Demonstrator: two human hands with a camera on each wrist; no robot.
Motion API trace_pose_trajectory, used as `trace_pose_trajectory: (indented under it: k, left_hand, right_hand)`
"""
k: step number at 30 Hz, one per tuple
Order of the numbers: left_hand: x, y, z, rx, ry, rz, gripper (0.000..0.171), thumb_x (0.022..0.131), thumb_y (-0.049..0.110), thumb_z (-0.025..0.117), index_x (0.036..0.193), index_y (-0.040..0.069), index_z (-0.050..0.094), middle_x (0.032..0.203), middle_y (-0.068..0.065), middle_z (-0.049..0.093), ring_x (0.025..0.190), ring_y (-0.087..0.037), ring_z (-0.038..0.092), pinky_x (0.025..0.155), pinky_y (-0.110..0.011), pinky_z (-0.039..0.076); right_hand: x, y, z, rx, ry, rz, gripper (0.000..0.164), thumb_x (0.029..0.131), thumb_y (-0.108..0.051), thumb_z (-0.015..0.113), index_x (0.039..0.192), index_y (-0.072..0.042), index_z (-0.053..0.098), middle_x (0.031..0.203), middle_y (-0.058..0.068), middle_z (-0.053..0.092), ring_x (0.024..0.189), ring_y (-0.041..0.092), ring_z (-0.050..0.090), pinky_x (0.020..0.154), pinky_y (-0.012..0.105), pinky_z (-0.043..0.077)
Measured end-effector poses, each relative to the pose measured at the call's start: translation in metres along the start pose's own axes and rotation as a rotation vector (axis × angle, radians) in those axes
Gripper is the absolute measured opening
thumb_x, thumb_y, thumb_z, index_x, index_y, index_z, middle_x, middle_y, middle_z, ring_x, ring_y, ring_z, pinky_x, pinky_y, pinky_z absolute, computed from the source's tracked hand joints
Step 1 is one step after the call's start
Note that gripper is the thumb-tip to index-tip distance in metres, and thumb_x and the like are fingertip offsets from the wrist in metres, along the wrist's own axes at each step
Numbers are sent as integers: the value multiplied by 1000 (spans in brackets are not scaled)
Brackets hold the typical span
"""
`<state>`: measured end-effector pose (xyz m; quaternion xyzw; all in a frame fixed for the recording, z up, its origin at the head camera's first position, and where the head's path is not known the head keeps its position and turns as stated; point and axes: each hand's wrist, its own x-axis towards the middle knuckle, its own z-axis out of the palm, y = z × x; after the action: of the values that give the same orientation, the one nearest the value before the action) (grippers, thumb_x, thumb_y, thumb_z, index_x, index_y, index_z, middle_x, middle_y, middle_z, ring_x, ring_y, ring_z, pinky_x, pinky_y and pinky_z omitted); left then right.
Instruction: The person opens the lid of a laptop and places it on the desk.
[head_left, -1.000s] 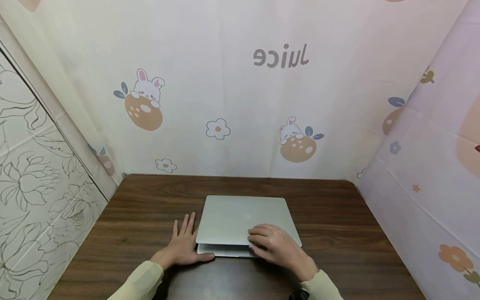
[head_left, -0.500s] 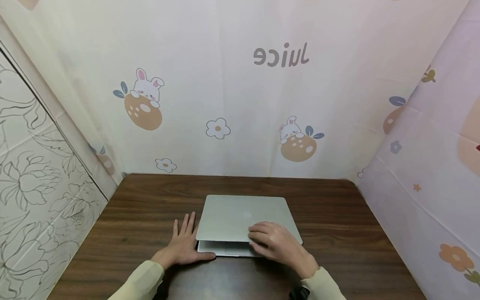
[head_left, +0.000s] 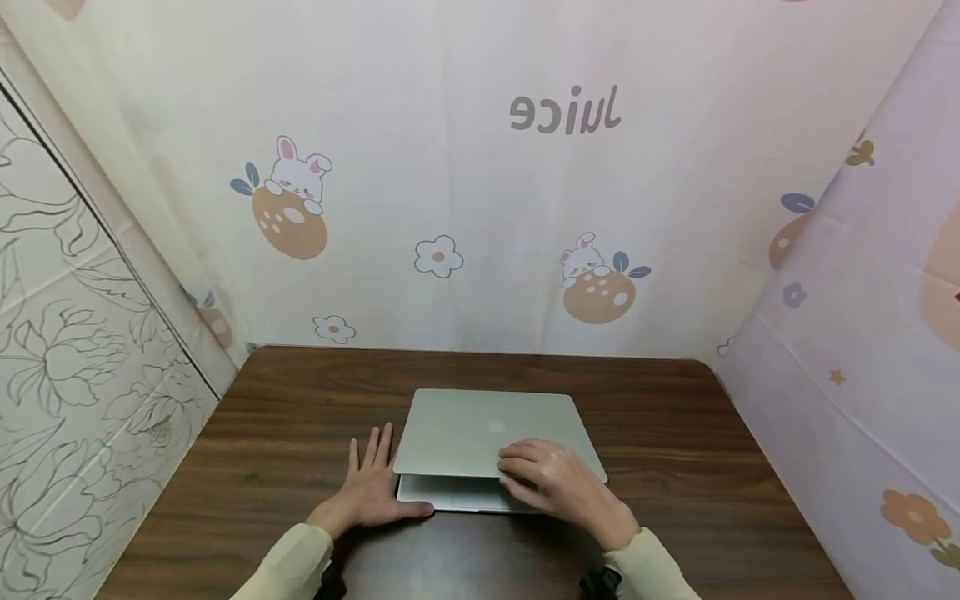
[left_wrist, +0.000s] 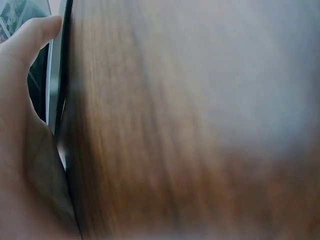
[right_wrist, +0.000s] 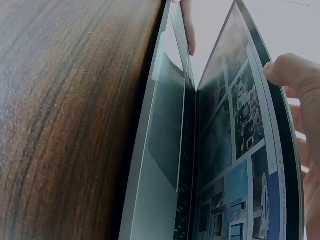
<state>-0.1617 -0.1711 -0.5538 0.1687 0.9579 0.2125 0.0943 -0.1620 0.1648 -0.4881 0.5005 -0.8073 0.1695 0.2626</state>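
Observation:
A silver laptop (head_left: 465,429) lies on the table, its lid raised a little off the base (head_left: 438,492). My right hand (head_left: 562,487) grips the lid's front edge, with the thumb (right_wrist: 290,72) on the screen side and the fingers over the outer face. In the right wrist view the lit screen (right_wrist: 235,115) shows a grid of pictures. My left hand (head_left: 371,493) rests at the laptop's left side, fingers spread over the tabletop. Its thumb (left_wrist: 37,32) lies along the base's front left corner.
The dark brown wooden table (head_left: 300,392) extends around the laptop. Behind it hangs a pale curtain (head_left: 480,183) with rabbit and flower prints. Another printed curtain (head_left: 862,333) closes off the right, and a panel with line-drawn flowers (head_left: 82,333) stands at the left.
The lid's front edge has risen with my right hand, and the gap above the base has widened. My left hand has stayed in place.

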Motion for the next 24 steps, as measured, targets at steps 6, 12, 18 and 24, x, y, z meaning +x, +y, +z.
trace_pose_trajectory:
  k: [6, 12, 18, 24]
  left_hand:
    - [1, 1, 2, 53, -2, -28, 125, 75, 89, 61, 167, 16, 17, 171, -26, -2, 158, -47, -3, 119, -73, -6]
    - [0, 1, 3, 44, -10, -27, 124, 76, 88, 60, 167, 16, 16, 171, -27, -1, 158, -48, -2, 118, -74, -5]
    - [0, 0, 3, 48, -18, -34, 123, 75, 88, 61, 166, 17, 19, 171, -26, -1, 158, -47, -3, 119, -73, -6]
    - [1, -2, 4, 23, -8, -31, 123, 74, 88, 63, 166, 16, 23, 171, -27, 0, 158, -47, -3, 119, -72, -9]
  right_hand:
    - [-1, 0, 0, -8, -2, 3, 17, 87, -19, 82, 103, -13, 80, 107, 1, 77, 97, 15, 73, 81, 33, 61]
    - [-2, -1, 0, -1, -35, 38, 16, 90, -22, 80, 104, -15, 80, 109, 0, 77, 100, 13, 73, 82, 33, 61]
    - [1, 0, -1, -18, -25, 8, 14, 93, -21, 77, 105, -15, 79, 108, 0, 77, 99, 13, 73, 83, 32, 61]
    - [5, 1, -5, -16, -3, -12, 13, 92, -18, 78, 104, -14, 80, 107, 0, 77, 97, 13, 73, 80, 31, 61]
